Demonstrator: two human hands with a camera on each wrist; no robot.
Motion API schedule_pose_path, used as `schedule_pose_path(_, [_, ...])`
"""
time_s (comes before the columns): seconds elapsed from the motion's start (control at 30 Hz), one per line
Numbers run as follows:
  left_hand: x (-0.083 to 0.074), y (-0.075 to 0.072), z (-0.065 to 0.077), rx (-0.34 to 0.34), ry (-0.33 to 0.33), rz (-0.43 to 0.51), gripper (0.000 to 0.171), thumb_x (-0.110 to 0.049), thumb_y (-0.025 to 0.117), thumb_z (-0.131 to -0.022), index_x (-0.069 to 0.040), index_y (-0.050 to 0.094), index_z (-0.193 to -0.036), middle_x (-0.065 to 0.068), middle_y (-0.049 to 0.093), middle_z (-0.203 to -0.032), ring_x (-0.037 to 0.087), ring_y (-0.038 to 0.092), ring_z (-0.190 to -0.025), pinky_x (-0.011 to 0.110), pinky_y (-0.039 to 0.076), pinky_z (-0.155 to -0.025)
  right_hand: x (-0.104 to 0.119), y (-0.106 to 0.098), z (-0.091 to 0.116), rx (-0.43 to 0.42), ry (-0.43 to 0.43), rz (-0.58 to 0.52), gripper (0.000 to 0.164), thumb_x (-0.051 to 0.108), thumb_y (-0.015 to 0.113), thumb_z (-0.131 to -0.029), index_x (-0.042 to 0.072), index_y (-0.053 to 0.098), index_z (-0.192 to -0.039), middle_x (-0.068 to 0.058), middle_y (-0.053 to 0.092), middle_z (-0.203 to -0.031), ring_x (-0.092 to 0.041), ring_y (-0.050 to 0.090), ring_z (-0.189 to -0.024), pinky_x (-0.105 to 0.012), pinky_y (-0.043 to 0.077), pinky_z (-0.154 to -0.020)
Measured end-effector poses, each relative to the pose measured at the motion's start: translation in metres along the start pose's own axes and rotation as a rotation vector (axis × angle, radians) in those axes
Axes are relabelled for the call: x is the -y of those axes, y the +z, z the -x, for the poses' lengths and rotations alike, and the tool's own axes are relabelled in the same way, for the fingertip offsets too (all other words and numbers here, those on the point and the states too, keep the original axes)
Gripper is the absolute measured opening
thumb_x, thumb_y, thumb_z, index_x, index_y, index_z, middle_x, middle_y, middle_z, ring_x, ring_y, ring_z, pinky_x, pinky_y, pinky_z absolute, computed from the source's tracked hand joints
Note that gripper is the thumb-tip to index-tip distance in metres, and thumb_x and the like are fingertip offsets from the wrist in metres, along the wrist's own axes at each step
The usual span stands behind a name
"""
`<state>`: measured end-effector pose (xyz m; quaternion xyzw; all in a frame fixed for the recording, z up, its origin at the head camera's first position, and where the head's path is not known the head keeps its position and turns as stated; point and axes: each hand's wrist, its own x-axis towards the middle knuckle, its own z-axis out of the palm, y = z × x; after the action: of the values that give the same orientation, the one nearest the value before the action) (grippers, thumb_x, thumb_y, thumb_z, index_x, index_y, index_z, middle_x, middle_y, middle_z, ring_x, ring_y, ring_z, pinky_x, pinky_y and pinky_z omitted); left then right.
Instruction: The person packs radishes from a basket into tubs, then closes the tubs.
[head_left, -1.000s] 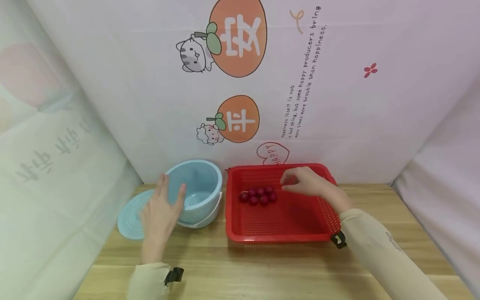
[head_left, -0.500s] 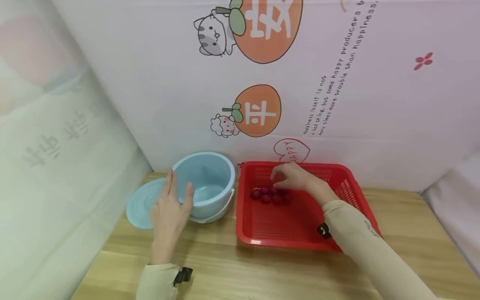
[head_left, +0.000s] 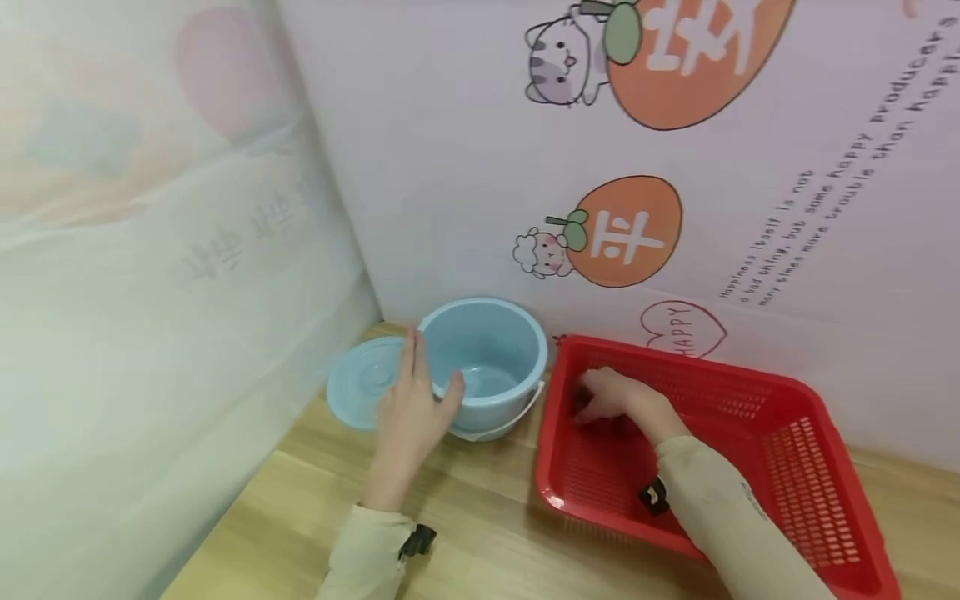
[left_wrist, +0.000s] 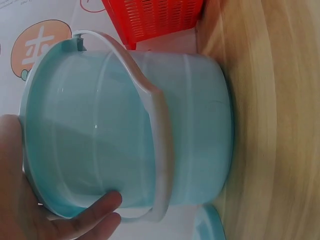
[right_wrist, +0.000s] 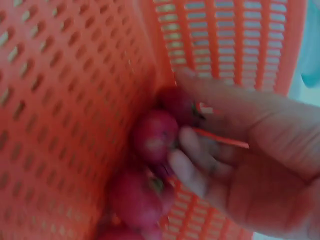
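Observation:
My right hand [head_left: 611, 400] is down inside the red plastic basket [head_left: 795, 492], at its far left corner. In the right wrist view, thumb and curled fingers lie on opposite sides of a red radish [right_wrist: 175, 105]. Another radish [right_wrist: 155, 135] sits against the fingertips, and more radishes [right_wrist: 135, 197] lie below it. My left hand [head_left: 412, 408], fingers straight and thumb spread, is at the near left rim of a light blue bucket [head_left: 517, 404]. In the left wrist view, the fingers [left_wrist: 107, 205] reach along the bucket's side, next to its white handle [left_wrist: 162, 140].
The bucket's blue lid [head_left: 360, 379] lies on the wooden table [head_left: 480, 517], left of the bucket. Behind stands a printed cloth wall [head_left: 450, 167], with another cloth wall [head_left: 187, 333] to the left. The basket's left side stands close to the bucket.
My right hand has moved left and down into the basket onto the radishes, now covering them in the head view. The left hand stays by the bucket rim. The head view has turned left.

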<state>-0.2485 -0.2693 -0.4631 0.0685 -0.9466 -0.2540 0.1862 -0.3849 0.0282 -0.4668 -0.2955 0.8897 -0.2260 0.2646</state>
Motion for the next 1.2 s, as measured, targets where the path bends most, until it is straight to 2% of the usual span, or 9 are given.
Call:
schedule_pose_path(0.07, [-0.006, 0.004, -0.002, 0.011, 0.026, 0.019, 0.085, -0.054, 0.047, -0.106, -0.002, 0.020, -0.168, 0.007, 0.013, -0.177, 0.017, 0.044, -0.044, 0.032, 0.037, -0.038, -0.002, 0.003, 0.009, -0.022, 0.039, -0.064, 0.030, 0.004, 0.081, -0.090, 0.003, 0.072, -0.119, -0.010, 0.072, -0.101, -0.024, 0.065, -0.087, -0.043, 0.060, -0.079])
schedule_pose_path(0.2, [-0.008, 0.005, -0.001, 0.032, 0.033, 0.029, 0.084, -0.051, 0.048, -0.106, -0.002, 0.019, -0.168, 0.005, 0.009, -0.178, 0.015, 0.040, -0.042, 0.031, 0.037, -0.038, -0.005, 0.008, 0.013, -0.036, 0.035, -0.086, 0.026, 0.001, 0.078, -0.092, 0.003, 0.072, -0.117, -0.010, 0.072, -0.101, -0.024, 0.064, -0.087, -0.044, 0.060, -0.080])
schedule_pose_path(0.43, [0.003, 0.001, 0.012, 0.052, -0.034, 0.012, 0.086, -0.052, 0.048, -0.106, -0.005, 0.015, -0.170, 0.001, 0.006, -0.178, 0.015, 0.038, -0.044, 0.031, 0.036, -0.040, -0.006, 0.014, -0.001, -0.015, -0.005, -0.063, 0.021, 0.004, 0.079, -0.092, 0.004, 0.074, -0.113, -0.006, 0.072, -0.096, -0.022, 0.065, -0.084, -0.041, 0.061, -0.078])
schedule_pose_path(0.57, [0.006, 0.002, 0.016, 0.043, -0.030, 0.016, 0.086, -0.053, 0.049, -0.106, -0.004, 0.016, -0.169, 0.003, 0.009, -0.178, 0.015, 0.038, -0.044, 0.032, 0.035, -0.040, -0.009, 0.017, -0.006, 0.003, -0.005, -0.071, 0.018, 0.005, 0.078, -0.094, 0.003, 0.074, -0.111, -0.006, 0.071, -0.093, -0.023, 0.066, -0.080, -0.040, 0.061, -0.074])
schedule_pose_path(0.7, [0.004, 0.005, 0.017, 0.027, -0.007, 0.023, 0.086, -0.053, 0.048, -0.106, -0.003, 0.018, -0.169, 0.005, 0.011, -0.178, 0.014, 0.037, -0.042, 0.031, 0.035, -0.039, -0.013, 0.011, -0.001, -0.003, -0.012, -0.091, 0.019, 0.007, 0.079, -0.094, 0.003, 0.074, -0.111, -0.006, 0.072, -0.093, -0.024, 0.068, -0.081, -0.041, 0.061, -0.075])
schedule_pose_path(0.8, [0.001, 0.006, 0.015, 0.031, 0.002, 0.026, 0.086, -0.054, 0.047, -0.107, -0.003, 0.017, -0.169, 0.005, 0.012, -0.177, 0.013, 0.035, -0.041, 0.031, 0.034, -0.038, -0.014, -0.004, 0.007, -0.043, -0.044, -0.111, 0.023, 0.014, 0.079, -0.095, 0.003, 0.074, -0.115, -0.005, 0.074, -0.098, -0.023, 0.069, -0.085, -0.041, 0.061, -0.079])
schedule_pose_path(0.9, [-0.002, 0.006, 0.013, 0.021, 0.014, 0.029, 0.085, -0.053, 0.046, -0.107, -0.003, 0.017, -0.169, 0.006, 0.013, -0.177, 0.013, 0.034, -0.041, 0.030, 0.033, -0.038, -0.013, -0.024, 0.017, -0.120, -0.081, -0.246, 0.031, 0.023, 0.078, -0.098, 0.004, 0.074, -0.122, -0.008, 0.075, -0.108, -0.028, 0.071, -0.094, -0.047, 0.060, -0.087])
schedule_pose_path(1.07, [-0.008, 0.002, 0.008, -0.003, 0.030, 0.035, 0.084, -0.053, 0.046, -0.107, -0.002, 0.018, -0.169, 0.008, 0.014, -0.177, 0.014, 0.035, -0.041, 0.030, 0.033, -0.038, -0.010, -0.051, 0.029, -0.250, -0.094, -0.614, 0.046, 0.034, 0.079, -0.097, 0.006, 0.071, -0.132, -0.016, 0.071, -0.127, -0.043, 0.067, -0.119, -0.057, 0.052, -0.104])
schedule_pose_path(1.2, [-0.010, 0.000, 0.008, 0.002, 0.016, 0.043, 0.085, -0.053, 0.047, -0.107, -0.003, 0.018, -0.169, 0.008, 0.013, -0.177, 0.014, 0.037, -0.042, 0.031, 0.034, -0.039, -0.010, -0.056, 0.031, -0.272, -0.088, -0.700, 0.050, 0.033, 0.081, -0.095, 0.005, 0.068, -0.135, -0.018, 0.068, -0.131, -0.044, 0.065, -0.124, -0.056, 0.049, -0.107])
